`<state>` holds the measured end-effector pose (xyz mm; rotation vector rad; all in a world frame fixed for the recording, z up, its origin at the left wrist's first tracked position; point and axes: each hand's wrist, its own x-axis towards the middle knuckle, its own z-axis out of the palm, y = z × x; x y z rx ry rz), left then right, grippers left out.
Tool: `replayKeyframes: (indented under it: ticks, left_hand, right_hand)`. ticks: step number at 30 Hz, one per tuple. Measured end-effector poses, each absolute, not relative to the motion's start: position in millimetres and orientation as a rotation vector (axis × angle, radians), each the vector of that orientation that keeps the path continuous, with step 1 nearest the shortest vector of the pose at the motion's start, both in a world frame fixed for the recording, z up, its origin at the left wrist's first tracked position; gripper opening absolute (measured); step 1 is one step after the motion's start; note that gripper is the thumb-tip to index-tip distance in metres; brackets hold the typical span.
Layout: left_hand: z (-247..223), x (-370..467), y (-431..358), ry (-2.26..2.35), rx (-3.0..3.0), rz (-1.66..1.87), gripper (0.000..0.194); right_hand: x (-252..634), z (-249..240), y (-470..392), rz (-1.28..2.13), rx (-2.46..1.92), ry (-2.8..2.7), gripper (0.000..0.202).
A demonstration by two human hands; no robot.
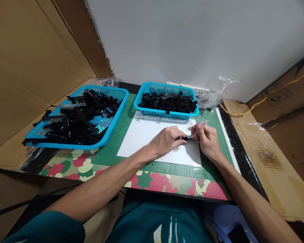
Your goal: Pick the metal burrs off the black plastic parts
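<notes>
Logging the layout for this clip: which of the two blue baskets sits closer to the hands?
The smaller basket, straight behind the white sheet where both hands work. The larger basket sits off to the left, heaped with longer black parts.

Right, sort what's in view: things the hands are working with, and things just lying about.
In use: left hand, right hand, small black part held between them, white sheet.

Lying about: two blue baskets of black parts, plastic bags, yellow cable.

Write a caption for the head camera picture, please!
Two bare hands, left hand and right hand, pinch a small black plastic strip over white paper.
</notes>
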<state>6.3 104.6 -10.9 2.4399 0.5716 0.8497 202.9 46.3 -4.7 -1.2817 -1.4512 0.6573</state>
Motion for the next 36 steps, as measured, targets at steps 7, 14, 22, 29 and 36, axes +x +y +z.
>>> replayKeyframes:
  ticks: [7,14,22,29,36]
  left_hand:
    - [-12,6,105,0.561,2.451,0.844,0.012]
    - [-10,6,104,0.524,2.482,0.849,0.013]
    - [-10,4,101,0.532,2.5,1.071,0.017]
    - [-8,1,100,0.535,2.436,1.307,0.013]
    - [-4,-2,99,0.509,2.432,1.399,0.016]
  right_hand:
    - [200,-8,49,0.68,-1.301,-1.434,0.061]
    - [201,-11,51,0.805,-1.261,-1.394,0.057]
    - [213,7,43,0.614,-1.232,-1.523,0.054]
    - [214,21,36,0.416,-1.201,-1.799,0.038]
    - [212,12,33,0.361,-1.211,-1.914,0.018]
